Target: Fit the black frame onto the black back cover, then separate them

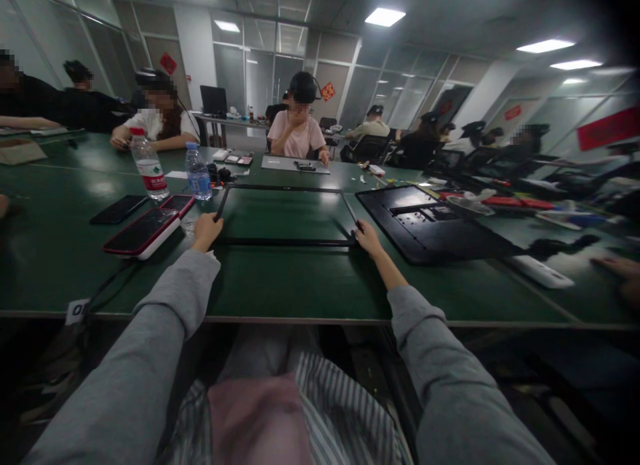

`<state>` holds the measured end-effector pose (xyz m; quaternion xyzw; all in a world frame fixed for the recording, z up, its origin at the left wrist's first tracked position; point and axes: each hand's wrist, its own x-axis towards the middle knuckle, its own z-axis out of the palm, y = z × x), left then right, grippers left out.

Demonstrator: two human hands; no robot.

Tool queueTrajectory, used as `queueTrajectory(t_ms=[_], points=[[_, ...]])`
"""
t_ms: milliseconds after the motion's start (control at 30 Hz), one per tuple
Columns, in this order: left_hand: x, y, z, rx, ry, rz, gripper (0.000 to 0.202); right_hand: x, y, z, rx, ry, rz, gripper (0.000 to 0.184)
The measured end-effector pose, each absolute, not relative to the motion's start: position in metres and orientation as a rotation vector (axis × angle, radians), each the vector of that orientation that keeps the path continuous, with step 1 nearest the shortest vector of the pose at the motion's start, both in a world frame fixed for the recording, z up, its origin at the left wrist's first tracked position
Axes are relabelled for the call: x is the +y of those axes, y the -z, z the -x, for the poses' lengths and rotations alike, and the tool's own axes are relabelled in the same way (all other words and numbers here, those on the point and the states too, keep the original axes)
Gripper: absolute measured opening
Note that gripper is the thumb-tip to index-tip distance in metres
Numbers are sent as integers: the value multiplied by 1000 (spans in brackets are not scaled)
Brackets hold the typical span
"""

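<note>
A thin black rectangular frame [285,241], looking like a monitor bezel, lies or hovers just over the green table; I cannot tell which. Through its open middle the tabletop shows. My left hand [207,230] grips its left side, fingers wrapped around the thin edge. At the opposite side, my right hand [369,238] is closed on the frame near its front right corner. Just right of that hand rests a black monitor back panel [425,228], with a stand arm reaching off to the right.
Left of my hands are a phone [119,209], a red-edged device [145,230] and two water bottles [150,168] [199,175]. A white bar-shaped object [545,271] lies at the right. Across the green table [300,285] sits a person in pink [299,130]; other people sit around.
</note>
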<state>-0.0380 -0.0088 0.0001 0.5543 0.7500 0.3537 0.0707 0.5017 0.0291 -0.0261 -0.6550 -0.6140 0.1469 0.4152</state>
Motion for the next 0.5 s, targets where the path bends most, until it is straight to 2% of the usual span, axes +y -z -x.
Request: queueTrajectory(t_ms=[300,500], points=[[-5,7,39,2331,-935,-1727,35,23,21,-491,-1582,-289,1944,59],[-4,5,38,2318,-934,-1703,33,21,19,-488,-1598,-296,1973,62]])
